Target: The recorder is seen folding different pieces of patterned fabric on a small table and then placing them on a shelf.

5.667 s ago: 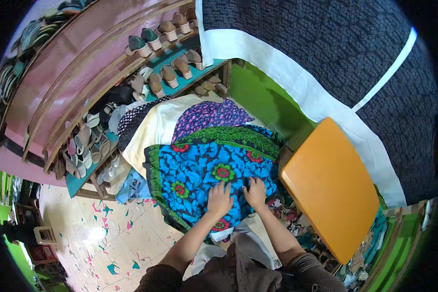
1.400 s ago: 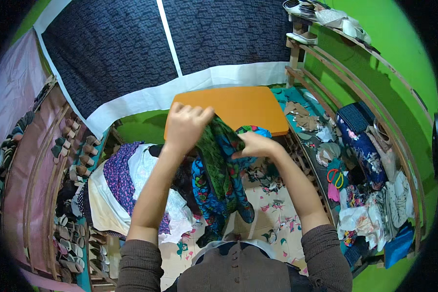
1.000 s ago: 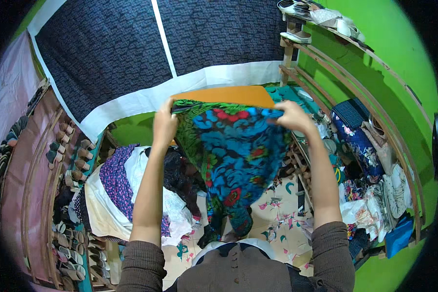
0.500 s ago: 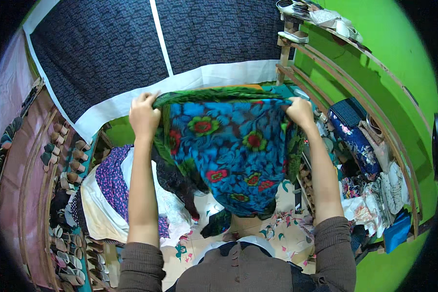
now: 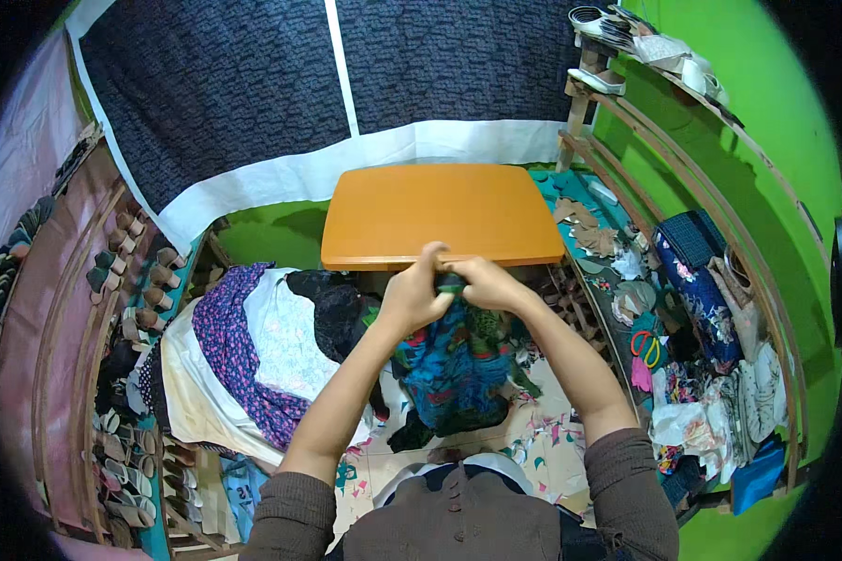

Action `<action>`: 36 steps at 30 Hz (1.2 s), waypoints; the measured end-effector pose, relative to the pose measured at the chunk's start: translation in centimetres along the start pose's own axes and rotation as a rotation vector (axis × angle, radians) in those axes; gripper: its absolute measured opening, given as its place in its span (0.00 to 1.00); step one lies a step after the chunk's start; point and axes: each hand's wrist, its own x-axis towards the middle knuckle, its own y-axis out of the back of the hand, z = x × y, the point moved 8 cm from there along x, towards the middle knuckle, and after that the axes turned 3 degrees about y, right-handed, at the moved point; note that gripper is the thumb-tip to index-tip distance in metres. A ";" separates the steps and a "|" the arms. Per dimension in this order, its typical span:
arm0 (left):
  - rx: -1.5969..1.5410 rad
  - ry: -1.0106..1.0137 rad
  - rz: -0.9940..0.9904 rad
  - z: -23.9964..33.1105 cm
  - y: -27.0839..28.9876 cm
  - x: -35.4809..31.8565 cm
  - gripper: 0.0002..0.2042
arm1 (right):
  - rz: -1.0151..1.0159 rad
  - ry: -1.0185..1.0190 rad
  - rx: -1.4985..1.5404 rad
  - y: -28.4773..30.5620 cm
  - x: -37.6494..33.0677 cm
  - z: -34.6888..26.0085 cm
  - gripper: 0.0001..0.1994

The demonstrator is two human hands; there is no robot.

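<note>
My left hand and my right hand are close together at the near edge of an orange table. Both are closed on the gathered top of a blue floral cloth with green edging and red flowers. It hangs bunched below my hands, down toward the tiled floor. To its left, several draped fabrics lie in layers: a black lacy one, a white patterned one, a purple floral one and a cream one.
Shoe shelves line the left side. On the right shelf lie scissors with red and yellow handles, fabric scraps and a rolled navy floral cloth. Colourful cuttings litter the floor. A dark curtain hangs behind the table.
My hands have come together from wide apart and lowered toward me. The cloth, spread out before, now hangs gathered, and the orange tabletop has come into view.
</note>
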 end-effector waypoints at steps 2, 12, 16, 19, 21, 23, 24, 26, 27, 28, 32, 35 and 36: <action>-0.520 0.080 0.116 -2.9 -0.1 -1.6 0.36 | 0.130 0.036 0.041 2.9 -0.4 -0.1 0.19; 0.131 0.245 -0.191 -15.4 -3.9 -1.0 0.15 | 0.610 -0.159 0.063 14.1 -3.9 8.6 0.14; -0.243 0.436 0.403 -15.5 5.9 7.3 0.14 | 0.409 -0.119 -0.135 11.4 -1.7 11.0 0.29; -0.192 0.238 0.352 -9.7 4.1 12.3 0.14 | 0.173 -0.035 0.138 8.2 2.2 10.5 0.54; -0.253 0.287 0.205 -6.9 1.5 14.9 0.17 | 0.255 -0.016 0.136 7.1 4.4 8.7 0.50; -0.242 0.216 0.187 -4.6 0.1 16.6 0.22 | 0.304 0.079 0.045 8.3 6.1 8.6 0.45; -0.256 0.140 0.224 -4.1 -1.0 17.2 0.24 | 0.213 0.079 0.175 8.0 7.2 10.6 0.37; -0.550 0.126 0.163 -5.5 -3.6 17.7 0.31 | 0.105 0.097 0.311 7.9 9.5 13.4 0.29; -0.815 0.163 0.069 -7.2 -6.4 17.5 0.39 | 0.166 0.123 0.472 9.2 10.1 14.8 0.24; -0.675 0.107 -0.034 -8.0 -8.3 16.9 0.40 | 0.228 0.141 0.634 10.8 10.3 16.4 0.19; -0.677 0.419 -0.439 -9.8 -14.4 15.5 0.24 | 0.269 0.087 0.532 15.5 9.9 20.1 0.18; -0.311 0.181 -0.196 -10.0 -11.6 18.2 0.23 | 0.208 0.066 0.508 16.1 9.7 22.4 0.17; -0.095 0.118 -0.155 -9.6 -10.9 19.2 0.22 | 0.209 0.063 0.506 16.7 9.4 23.9 0.17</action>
